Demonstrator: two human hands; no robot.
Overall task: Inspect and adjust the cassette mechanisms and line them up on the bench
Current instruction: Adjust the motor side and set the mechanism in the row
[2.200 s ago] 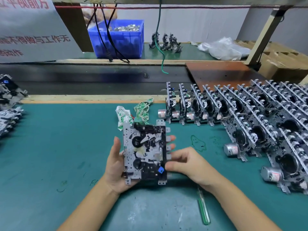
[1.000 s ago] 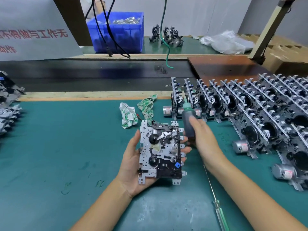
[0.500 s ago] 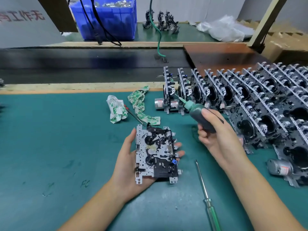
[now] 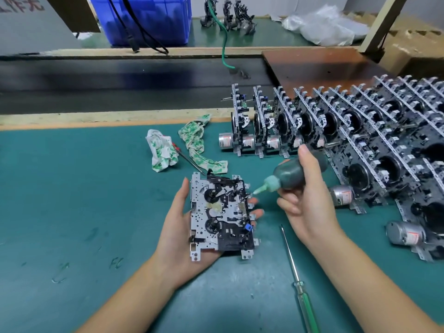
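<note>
The left hand (image 4: pixel 177 227) cradles a cassette mechanism (image 4: pixel 221 218) face-up, palm under it, thumb along its nine o'clock edge and fingertips curling out past its three o'clock edge; it is held just above the green mat (image 4: pixel 72 200). The right hand (image 4: pixel 305 200) is wrapped round a dark green squeeze bottle (image 4: pixel 288 173), thumb up over its body, and the pale nozzle tip meets the mechanism's edge at about two o'clock. A green-handled screwdriver (image 4: pixel 300 284) lies on the mat at five o'clock from the mechanism, apart from both hands. At eleven o'clock lie two crumpled white-and-green wrappers (image 4: pixel 163 150), with a red-handled tool (image 4: pixel 182 156) between them. From one to three o'clock, finished mechanisms (image 4: pixel 336 131) stand on edge in close rows, their silver motors (image 4: pixel 341 195) facing the mat. Beyond the bench edge at twelve o'clock stands a blue bin (image 4: pixel 149 18).
</note>
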